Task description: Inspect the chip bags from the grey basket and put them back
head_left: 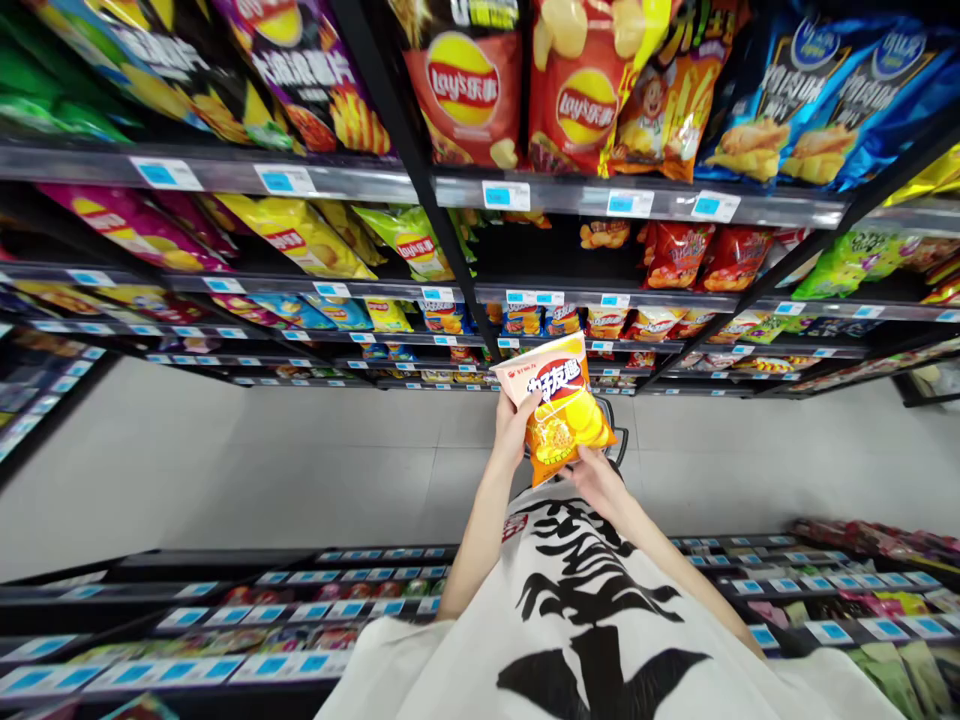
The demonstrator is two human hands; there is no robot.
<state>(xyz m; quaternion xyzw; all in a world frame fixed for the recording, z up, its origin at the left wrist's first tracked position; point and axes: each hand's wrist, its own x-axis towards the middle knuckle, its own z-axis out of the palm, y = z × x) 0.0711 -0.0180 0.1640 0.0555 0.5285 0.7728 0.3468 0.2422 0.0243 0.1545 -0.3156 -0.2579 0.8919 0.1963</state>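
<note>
I hold an orange and white snack bag (559, 405) with yellow chips printed on it, tilted, in front of my chest. My left hand (514, 430) grips its left edge with fingers curled round it. My right hand (596, 478) holds the bag's lower right corner from below. Behind the bag a dark basket or cart handle (619, 432) shows partly, most of it hidden. I wear a white shirt with black print (592, 610).
Store shelves (585, 200) packed with chip bags stand ahead, with blue price tags on the rails. Red chip bags (525, 85) fill the top shelf. Grey tiled floor (300, 460) lies below. Lower shelves (225, 620) with more snacks frame both sides behind me.
</note>
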